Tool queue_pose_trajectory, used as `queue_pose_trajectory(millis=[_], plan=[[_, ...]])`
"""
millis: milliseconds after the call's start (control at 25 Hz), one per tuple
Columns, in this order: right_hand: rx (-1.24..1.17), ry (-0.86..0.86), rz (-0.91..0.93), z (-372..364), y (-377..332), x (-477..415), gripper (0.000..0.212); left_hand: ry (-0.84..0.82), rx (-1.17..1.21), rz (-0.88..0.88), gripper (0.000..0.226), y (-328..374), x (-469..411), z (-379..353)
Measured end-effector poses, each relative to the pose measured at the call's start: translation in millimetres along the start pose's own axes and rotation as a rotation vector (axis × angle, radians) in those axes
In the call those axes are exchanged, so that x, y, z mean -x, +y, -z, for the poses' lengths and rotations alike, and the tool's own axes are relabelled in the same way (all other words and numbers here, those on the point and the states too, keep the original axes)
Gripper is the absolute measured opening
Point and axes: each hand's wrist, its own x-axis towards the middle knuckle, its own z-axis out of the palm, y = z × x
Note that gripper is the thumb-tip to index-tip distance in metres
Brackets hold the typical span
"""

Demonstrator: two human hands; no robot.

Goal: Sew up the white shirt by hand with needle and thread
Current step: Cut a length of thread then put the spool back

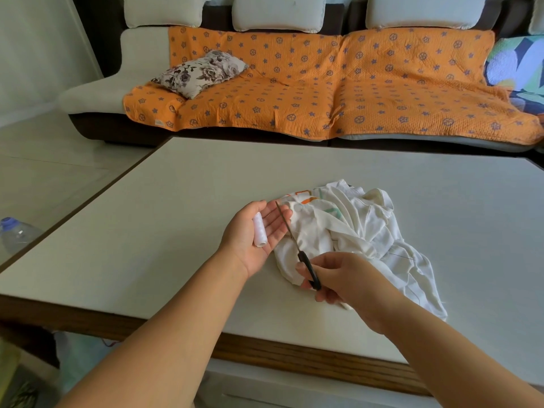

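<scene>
- The left hand is turned palm up over the table. Its fingers are spread and relaxed, not gripping.
- A spool of white thread lies along that palm. The flat hand cradles it, probably so a length of thread can be drawn off without the spool rolling away.
- The right hand pinches the black handles of a pair of scissors between thumb and fingers, near the front edge of the cloth.
- The blades run up and to the left, and their tip crosses the left hand's fingertips. They appear closed (a single thin line from this angle), and they look aimed at where a thread would be cut.
- The white shirt lies crumpled on the table just right of the left hand, and partly under the right hand. It is within reach but neither hand holds it.
- A thin dark line on the shirt's right part may be a needle or a stray thread. It is too fine to tell which.
- My judgement is that this is still preparation, measuring and cutting the thread, and no stitching has begun.
- On the far side stands a sofa with an orange cover and a floral pillow.
</scene>
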Motion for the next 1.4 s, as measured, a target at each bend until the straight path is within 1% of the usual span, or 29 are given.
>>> queue_pose_trajectory(millis=[120,200,240,320,400,480,560,600,640,680,720,760,800,840,880,920,960,1040,1080,1200,1280,1320,1400], plan=[[0.165,0.204,0.065,5,8,-2,0.012,0.078,0.014,-0.037,0.02,0,-2,2],[0.385,0.326,0.113,7,13,-2,0.016,0.108,0.012,-0.059,0.021,1,-2,2],[0.503,0.353,0.129,7,15,-2,0.019,0.115,0.005,-0.067,0.021,2,-1,2],[0.678,0.348,0.133,4,20,-2,0.025,0.134,-0.026,-0.087,0.02,2,-1,2],[0.792,0.314,0.114,0,25,-3,0.031,0.148,-0.079,-0.114,0.019,2,1,0],[0.901,0.292,0.083,-3,25,-3,0.035,0.123,-0.124,-0.12,0.02,3,4,-2],[0.98,0.336,0.114,-3,19,-2,0.035,0.063,-0.184,-0.088,0.022,3,9,-5],[0.958,0.381,0.169,-2,14,-2,0.032,0.028,-0.229,-0.064,0.022,2,12,-7],[0.878,0.426,0.258,-2,10,-2,0.028,-0.005,-0.28,-0.042,0.022,1,15,-9],[0.756,0.459,0.361,-2,7,-3,0.023,-0.032,-0.33,-0.025,0.023,-1,18,-12],[0.626,0.466,0.445,-1,5,-6,0.025,-0.055,-0.374,-0.012,0.024,-3,21,-14],[0.497,0.432,0.483,0,3,-10,0.035,-0.077,-0.407,-0.002,0.024,-5,23,-15],[0.364,0.349,0.471,1,2,-14,0.048,-0.098,-0.428,0.01,0.024,-6,25,-17],[0.228,0.232,0.416,2,1,-17,0.057,-0.116,-0.437,0.023,0.025,-8,26,-17],[0.093,0.119,0.358,1,1,-20,0.061,-0.132,-0.442,0.037,0.025,-9,28,-18],[-0.004,0.039,0.313,2,1,-22,0.058,-0.144,-0.446,0.05,0.025,-9,28,-18],[-0.049,0.002,0.29,3,0,-24,0.048,-0.153,-0.449,0.06,0.025,-9,29,-18],[-0.021,0.059,0.28,4,-1,-24,0.02,-0.155,-0.439,0.07,0.024,-8,28,-16],[0.003,0.118,0.285,5,-1,-26,0.014,-0.149,-0.43,0.07,0.023,-7,27,-15],[0.066,0.343,0.324,18,-4,-30,0.018,-0.102,-0.411,0.064,0.022,-3,22,-13],[0.206,0.507,0.304,32,-4,-34,0.02,-0.074,-0.416,0.066,0.021,-2,20,-11],[0.317,0.549,0.273,40,-2,-36,0.019,-0.064,-0.427,0.066,0.021,-2,18,-9],[0.545,0.535,0.206,52,0,-36,0.021,-0.052,-0.462,0.059,0.02,-2,14,-6]])
